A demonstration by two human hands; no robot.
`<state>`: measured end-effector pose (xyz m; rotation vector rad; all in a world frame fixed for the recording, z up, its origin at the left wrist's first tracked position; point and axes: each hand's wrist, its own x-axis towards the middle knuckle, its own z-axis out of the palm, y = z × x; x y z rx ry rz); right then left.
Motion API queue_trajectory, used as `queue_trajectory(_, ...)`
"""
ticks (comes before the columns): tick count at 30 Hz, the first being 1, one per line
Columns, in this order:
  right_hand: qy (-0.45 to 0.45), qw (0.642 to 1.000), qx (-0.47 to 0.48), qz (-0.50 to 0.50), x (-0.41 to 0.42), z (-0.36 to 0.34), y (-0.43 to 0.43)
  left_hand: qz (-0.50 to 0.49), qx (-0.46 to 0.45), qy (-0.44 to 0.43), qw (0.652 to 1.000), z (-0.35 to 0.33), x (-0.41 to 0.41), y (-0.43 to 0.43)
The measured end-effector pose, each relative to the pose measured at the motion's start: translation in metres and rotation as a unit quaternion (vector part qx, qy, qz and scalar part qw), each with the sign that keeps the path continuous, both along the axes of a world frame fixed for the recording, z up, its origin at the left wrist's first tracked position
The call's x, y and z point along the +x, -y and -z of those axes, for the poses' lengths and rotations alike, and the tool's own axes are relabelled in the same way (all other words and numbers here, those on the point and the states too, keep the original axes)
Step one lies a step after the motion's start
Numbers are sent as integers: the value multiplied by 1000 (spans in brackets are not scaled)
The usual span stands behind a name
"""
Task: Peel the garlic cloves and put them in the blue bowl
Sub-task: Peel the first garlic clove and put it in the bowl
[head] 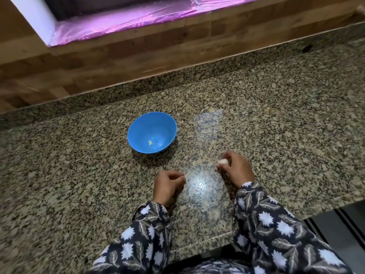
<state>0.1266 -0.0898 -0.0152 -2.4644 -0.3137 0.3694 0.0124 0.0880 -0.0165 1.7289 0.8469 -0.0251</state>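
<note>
A blue bowl stands on the speckled granite counter, left of centre. One small pale green piece lies at its bottom. My right hand rests low on the counter to the right of the bowl and pinches a whitish garlic clove between thumb and fingertips. My left hand is nearer to me, fingers curled, with what looks like a thin pale scrap at its fingertips; the blur hides what it is.
A few small pale skin flakes lie on the counter between my forearms. A wood-patterned wall backs the counter, with a pink-lit sill above. The counter's edge drops off at the lower right.
</note>
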Motion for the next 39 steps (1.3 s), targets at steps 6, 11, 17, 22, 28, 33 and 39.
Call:
queue_trajectory(6,123,979,84,-136,-42,0,-29,203,268,-51,940,-9,0,-4)
queue_trajectory(11,-8,960,-26,-278,-67,24,-35,240,214,-105,941,-20,6,-18)
queue_trajectory(17,-38,948,-59,-310,-64,30,-35,274,250,-180,911,-30,27,-20)
queue_trajectory(22,-39,951,-50,-303,-64,34,-35,308,338,-186,870,-27,30,-8)
queue_trajectory(28,-42,955,-13,-295,-65,34,-35,401,451,-132,786,-32,12,9)
queue_trajectory(33,-99,959,183,-192,-60,25,-36,182,65,-50,980,-35,3,-18)
queue_trajectory(39,-136,950,208,-191,-54,9,-43,70,-34,50,996,-26,-21,-5)
